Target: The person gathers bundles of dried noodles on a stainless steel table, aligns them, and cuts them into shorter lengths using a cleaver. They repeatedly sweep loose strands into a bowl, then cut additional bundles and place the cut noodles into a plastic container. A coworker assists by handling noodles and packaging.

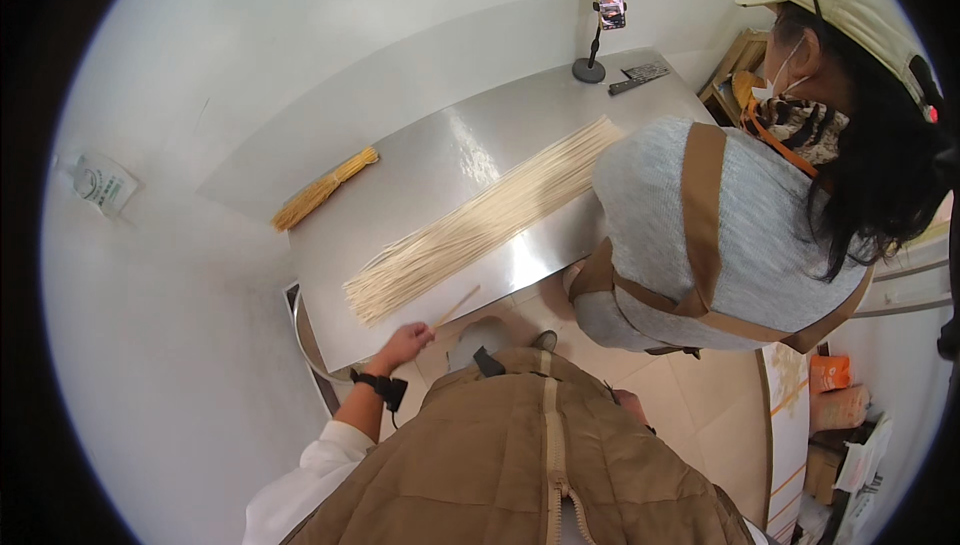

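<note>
My left hand grips a thin wooden stick by one end, over the near edge of a stainless steel table. The stick's free end slants up to the right. Just beyond it, a long bed of pale, thin strands, which look like noodles, lies lengthwise across the steel top. The strands' left ends are closest to my hand, without touching it. My right hand shows only partly beside the hem of my brown vest. Its fingers are mostly hidden.
A straw brush rests at the table's far left edge. Toward the back right are a phone on a round-based stand and a cleaver. A person in a grey top stands close on my right. Bags sit at the far right.
</note>
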`<state>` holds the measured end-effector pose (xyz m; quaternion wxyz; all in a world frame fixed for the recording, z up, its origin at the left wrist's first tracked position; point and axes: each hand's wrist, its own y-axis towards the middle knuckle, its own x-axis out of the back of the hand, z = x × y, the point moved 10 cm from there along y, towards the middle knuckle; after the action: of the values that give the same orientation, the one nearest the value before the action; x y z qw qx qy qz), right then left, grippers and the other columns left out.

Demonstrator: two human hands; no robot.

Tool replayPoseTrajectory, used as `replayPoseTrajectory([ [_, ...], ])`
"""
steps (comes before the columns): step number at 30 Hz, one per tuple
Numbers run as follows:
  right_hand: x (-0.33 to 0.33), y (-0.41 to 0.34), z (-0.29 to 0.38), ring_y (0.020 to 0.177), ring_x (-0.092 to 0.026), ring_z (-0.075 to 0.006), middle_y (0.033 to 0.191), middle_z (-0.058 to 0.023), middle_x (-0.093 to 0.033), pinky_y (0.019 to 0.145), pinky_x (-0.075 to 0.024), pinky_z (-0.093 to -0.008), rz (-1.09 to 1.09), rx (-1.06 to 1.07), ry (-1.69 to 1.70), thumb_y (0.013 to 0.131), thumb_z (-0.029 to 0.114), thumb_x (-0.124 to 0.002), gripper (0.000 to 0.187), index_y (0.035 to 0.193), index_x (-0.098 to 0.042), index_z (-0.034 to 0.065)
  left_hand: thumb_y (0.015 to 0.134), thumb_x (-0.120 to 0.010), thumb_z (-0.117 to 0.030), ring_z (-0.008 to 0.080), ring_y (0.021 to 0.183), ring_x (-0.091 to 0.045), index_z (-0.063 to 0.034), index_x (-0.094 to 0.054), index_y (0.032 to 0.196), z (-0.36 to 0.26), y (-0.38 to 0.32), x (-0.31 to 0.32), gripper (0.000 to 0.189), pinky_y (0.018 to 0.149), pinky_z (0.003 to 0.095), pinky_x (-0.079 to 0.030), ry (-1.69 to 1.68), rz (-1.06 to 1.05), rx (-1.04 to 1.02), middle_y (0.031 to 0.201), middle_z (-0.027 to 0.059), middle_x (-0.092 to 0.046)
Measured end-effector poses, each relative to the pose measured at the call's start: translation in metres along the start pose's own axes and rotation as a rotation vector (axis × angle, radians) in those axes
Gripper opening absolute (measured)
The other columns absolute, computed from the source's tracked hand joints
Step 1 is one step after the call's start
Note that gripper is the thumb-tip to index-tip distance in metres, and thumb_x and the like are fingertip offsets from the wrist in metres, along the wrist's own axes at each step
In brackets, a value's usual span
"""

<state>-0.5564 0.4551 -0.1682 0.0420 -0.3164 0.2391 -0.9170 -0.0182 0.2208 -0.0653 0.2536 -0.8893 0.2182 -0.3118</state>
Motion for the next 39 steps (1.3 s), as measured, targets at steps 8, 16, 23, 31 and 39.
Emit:
replayPoseTrajectory([
  [8,-0.026,0.009,-0.049,0.072,-0.064,-0.0186,0.085,-0.0082,-0.069,0.061,-0.053,-0.0386,0.015,-0.13,0.311,0.096,0.021,-0.064,0.021,0.105,-0.072,0.0027,0.104,-0.06,-0.028,0.0296,0.102,-0.068,-0.0031,-0.071,0.115,-0.125,0.153,0.121,0.029,0.094,0.0405,-0.052,0.26,-0.071,-0.324,0.108,0.0164,-0.074],
  [16,0.016,0.023,-0.024,0.075,-0.067,-0.0286,0.09,-0.0122,-0.072,0.069,-0.0559,-0.039,-0.158,0.128,-0.186,0.096,0.022,-0.062,0.022,0.102,-0.074,0.0047,0.105,-0.058,-0.031,0.0458,0.1,-0.066,-0.0018,-0.068,0.114,-0.226,0.305,0.144,0.032,0.089,0.0497,-0.052,0.429,-0.279,-0.369,0.106,0.0236,-0.072],
  [23,0.051,0.032,-0.014,0.093,-0.069,-0.0354,0.107,-0.0138,-0.075,0.078,-0.0558,-0.0454,-0.146,-0.123,0.076,0.096,0.02,-0.06,0.022,0.104,-0.074,0.0055,0.101,-0.049,-0.01,0.0473,0.106,-0.065,-0.0008,-0.058,0.129,-0.24,0.415,0.109,0.031,0.092,0.0507,-0.053,0.346,-0.336,-0.246,0.108,0.0295,-0.068],
  [31,0.12,0.076,0.023,0.073,-0.065,-0.0157,0.089,-0.004,-0.073,0.065,-0.0538,-0.033,-0.084,-0.439,0.203,0.1,0.03,-0.062,0.028,0.105,-0.072,0.0036,0.094,-0.068,-0.022,0.043,0.142,-0.042,-0.0015,-0.048,0.15,-0.289,0.428,0.131,0.063,0.117,0.0566,-0.035,0.408,-0.59,-0.415,0.148,0.0225,-0.05],
  [39,0.218,0.256,0.103,0.067,-0.068,-0.0153,0.09,-0.0079,-0.073,0.062,-0.0546,-0.0295,-0.122,-0.435,0.426,0.105,0.032,-0.065,0.032,0.109,-0.072,0.0007,0.068,-0.086,-0.064,0.0428,0.16,-0.016,-0.0048,-0.037,0.161,-0.309,0.342,-0.002,0.121,0.128,0.0634,-0.013,0.652,-0.208,-0.627,0.169,0.0274,-0.025],
])
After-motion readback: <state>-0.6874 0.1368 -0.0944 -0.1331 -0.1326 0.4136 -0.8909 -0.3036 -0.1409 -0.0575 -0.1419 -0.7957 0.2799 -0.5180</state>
